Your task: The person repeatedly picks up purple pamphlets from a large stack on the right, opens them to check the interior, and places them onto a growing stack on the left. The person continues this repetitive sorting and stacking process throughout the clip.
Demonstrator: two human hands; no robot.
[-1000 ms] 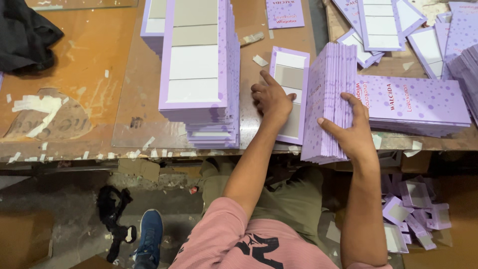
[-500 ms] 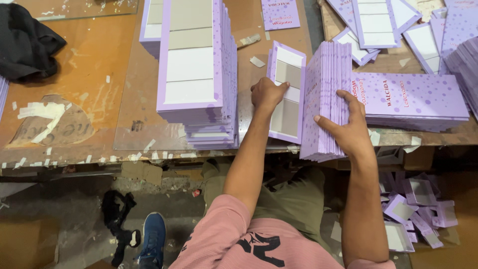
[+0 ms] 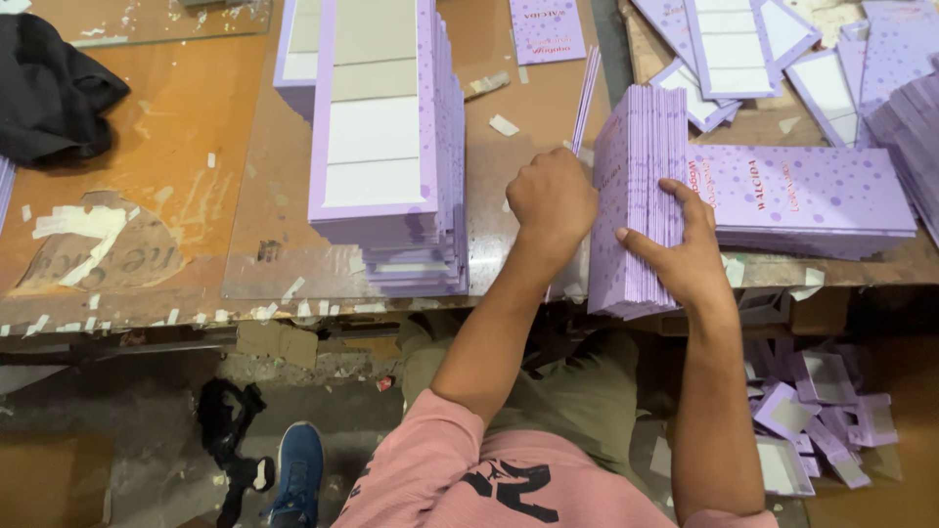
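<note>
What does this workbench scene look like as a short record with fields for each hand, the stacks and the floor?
left hand: closed fist, lifting one thin lilac sheet on edge
right hand: fingers spread against upright bundle of lilac cards
tall stack: lilac-edged boards, left of the hands
flat stack: dotted lilac, right of bundle
table: brown, scuffed, tape scraps
floor: lilac offcuts, blue shoe
</note>
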